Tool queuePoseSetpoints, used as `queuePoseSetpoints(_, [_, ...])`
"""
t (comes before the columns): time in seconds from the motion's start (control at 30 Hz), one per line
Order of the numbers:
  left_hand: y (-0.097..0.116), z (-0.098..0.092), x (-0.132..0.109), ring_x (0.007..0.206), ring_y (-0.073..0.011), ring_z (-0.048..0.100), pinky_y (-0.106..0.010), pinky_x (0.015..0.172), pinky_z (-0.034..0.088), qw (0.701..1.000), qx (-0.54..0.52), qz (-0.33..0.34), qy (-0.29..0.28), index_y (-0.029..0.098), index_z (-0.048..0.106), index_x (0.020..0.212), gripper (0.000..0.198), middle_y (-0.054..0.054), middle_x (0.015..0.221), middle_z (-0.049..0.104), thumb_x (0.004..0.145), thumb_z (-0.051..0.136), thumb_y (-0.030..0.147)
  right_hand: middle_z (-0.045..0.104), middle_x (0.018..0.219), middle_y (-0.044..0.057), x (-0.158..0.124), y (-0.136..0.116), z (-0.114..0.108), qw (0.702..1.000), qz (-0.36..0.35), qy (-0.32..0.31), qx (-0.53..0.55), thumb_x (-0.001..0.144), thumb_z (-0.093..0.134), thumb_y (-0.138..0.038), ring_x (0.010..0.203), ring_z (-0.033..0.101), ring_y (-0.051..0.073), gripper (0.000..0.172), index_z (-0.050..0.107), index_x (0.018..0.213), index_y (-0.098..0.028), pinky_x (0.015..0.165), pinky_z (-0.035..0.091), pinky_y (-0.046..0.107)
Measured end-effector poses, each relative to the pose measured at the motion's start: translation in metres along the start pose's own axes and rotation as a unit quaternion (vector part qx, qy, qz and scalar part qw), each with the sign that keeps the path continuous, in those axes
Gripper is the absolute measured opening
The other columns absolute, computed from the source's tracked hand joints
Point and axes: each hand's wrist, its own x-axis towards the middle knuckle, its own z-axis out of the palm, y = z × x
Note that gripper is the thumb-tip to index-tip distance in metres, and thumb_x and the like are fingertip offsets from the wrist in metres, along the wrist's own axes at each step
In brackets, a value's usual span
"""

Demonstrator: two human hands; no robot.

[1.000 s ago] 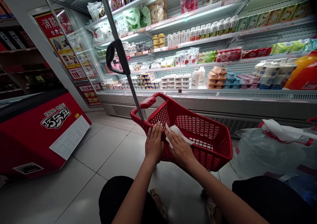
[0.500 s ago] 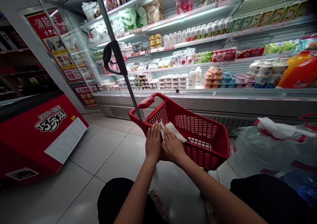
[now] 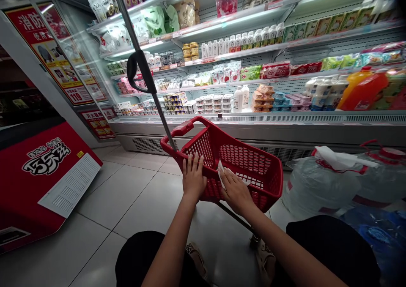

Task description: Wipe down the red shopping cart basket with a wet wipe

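Observation:
A red plastic shopping basket [image 3: 253,168] on wheels stands on the tiled floor in front of me, its metal pull handle [image 3: 142,73] rising up to the left. My left hand [image 3: 192,178] rests flat on the basket's near rim, fingers stretched out. My right hand [image 3: 234,189] presses a white wipe [image 3: 221,167] against the basket's near wall, fingers laid flat over it. My arms and dark-clothed knees fill the bottom of the view.
A lit chiller [image 3: 253,67] with shelves of dairy goods and drinks runs behind the basket. A red chest freezer [image 3: 47,173] stands at the left. Large water bottles in plastic [image 3: 320,185] sit on the floor at the right.
My right hand with the wipe slid left along the basket rim, then back to the right and lower. The view shifted right, so the basket and freezer sit further left.

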Motion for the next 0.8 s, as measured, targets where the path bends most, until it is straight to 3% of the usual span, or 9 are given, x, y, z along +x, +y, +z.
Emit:
queuePoseSetpoints(0.13, [0.027,0.016,-0.008,0.16,-0.0224,0.021,-0.049,0.132,0.018,1.0,0.0,0.028,-0.01,0.013,0.025,0.165,0.077,-0.01,0.172,0.027,0.09,0.046,0.015,0.044,0.162,0.018,0.022,-0.014,0.01,1.0,0.016,-0.003,0.004,0.099,0.043,-0.023,0.151,0.039,0.03,0.063,0.037,0.159,-0.005,0.123,0.034,0.049])
queuePoseSetpoints(0.23, [0.029,0.021,-0.011,0.161,-0.0219,0.018,-0.049,0.132,0.017,1.0,0.004,0.018,-0.007,0.013,0.02,0.166,0.079,-0.009,0.172,0.024,0.09,0.044,0.014,0.043,0.162,0.02,0.027,-0.015,0.012,1.0,-0.004,0.0,0.008,0.099,0.044,-0.021,0.152,0.037,0.03,0.063,0.036,0.158,-0.002,0.124,0.033,0.047])
queuePoseSetpoints(0.4, [0.015,0.016,-0.01,0.161,-0.0203,0.018,-0.049,0.133,0.009,0.999,-0.015,0.032,-0.015,0.016,0.019,0.166,0.087,-0.007,0.173,0.023,0.084,0.05,0.013,0.033,0.169,0.013,-0.004,0.007,-0.009,0.998,-0.055,-0.005,0.002,0.099,0.044,-0.018,0.155,0.031,0.026,0.072,0.02,0.166,-0.013,0.124,0.034,0.046])
queuePoseSetpoints(0.6, [0.015,0.017,-0.01,0.16,-0.023,0.02,-0.05,0.133,0.009,0.999,-0.038,0.022,-0.006,0.015,0.02,0.165,0.091,-0.008,0.172,0.024,0.081,0.054,0.013,0.034,0.169,0.007,-0.059,0.041,-0.034,0.999,-0.015,-0.003,-0.028,0.102,0.041,-0.021,0.154,0.035,0.025,0.074,0.009,0.169,-0.022,0.122,0.037,0.045])
queuePoseSetpoints(0.7, [0.019,0.018,-0.009,0.16,-0.0245,0.02,-0.049,0.133,0.009,0.998,-0.056,0.022,-0.004,0.015,0.02,0.165,0.093,-0.008,0.172,0.024,0.079,0.056,0.015,0.041,0.165,0.012,-0.067,0.044,-0.032,0.999,0.02,0.022,-0.045,0.103,0.039,-0.023,0.15,0.041,0.027,0.072,0.01,0.168,-0.015,0.121,0.039,0.047])
queuePoseSetpoints(0.8, [0.022,0.019,-0.006,0.161,-0.0252,0.018,-0.047,0.133,0.009,0.998,-0.06,0.024,-0.004,0.012,0.021,0.165,0.094,-0.009,0.173,0.022,0.079,0.058,0.018,0.046,0.16,0.02,-0.047,0.028,-0.02,0.998,0.022,0.038,-0.043,0.103,0.039,-0.022,0.15,0.04,0.031,0.065,0.025,0.164,-0.003,0.123,0.036,0.05])
